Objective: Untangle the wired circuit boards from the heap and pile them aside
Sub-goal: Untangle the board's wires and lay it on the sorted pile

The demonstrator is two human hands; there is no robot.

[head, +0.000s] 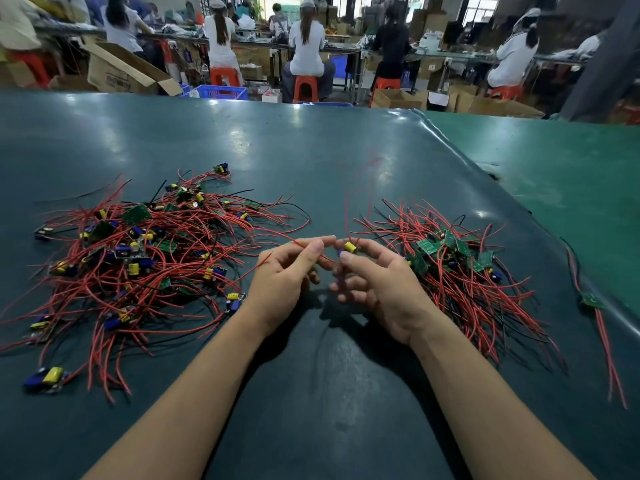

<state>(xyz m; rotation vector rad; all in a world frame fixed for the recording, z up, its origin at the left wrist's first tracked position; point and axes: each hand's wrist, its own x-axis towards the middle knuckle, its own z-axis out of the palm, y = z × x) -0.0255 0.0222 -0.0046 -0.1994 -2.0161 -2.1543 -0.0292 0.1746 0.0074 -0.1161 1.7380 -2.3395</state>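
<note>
A tangled heap [138, 251] of small green circuit boards with yellow and blue parts and long red wires lies on the left of the table. A tidier pile [457, 268] of the same boards lies on the right. Between the two, my right hand [374, 282] pinches one circuit board [349, 248] by its yellow and blue parts. My left hand [287, 271] pinches that board's red wire [304, 244], which runs back toward the heap.
The dark green table mat [311, 150] stretches ahead, with a lighter green table [571, 168] at the right. One stray board with red wires [593, 301] lies near the mat's right edge. Seated people work at benches far behind.
</note>
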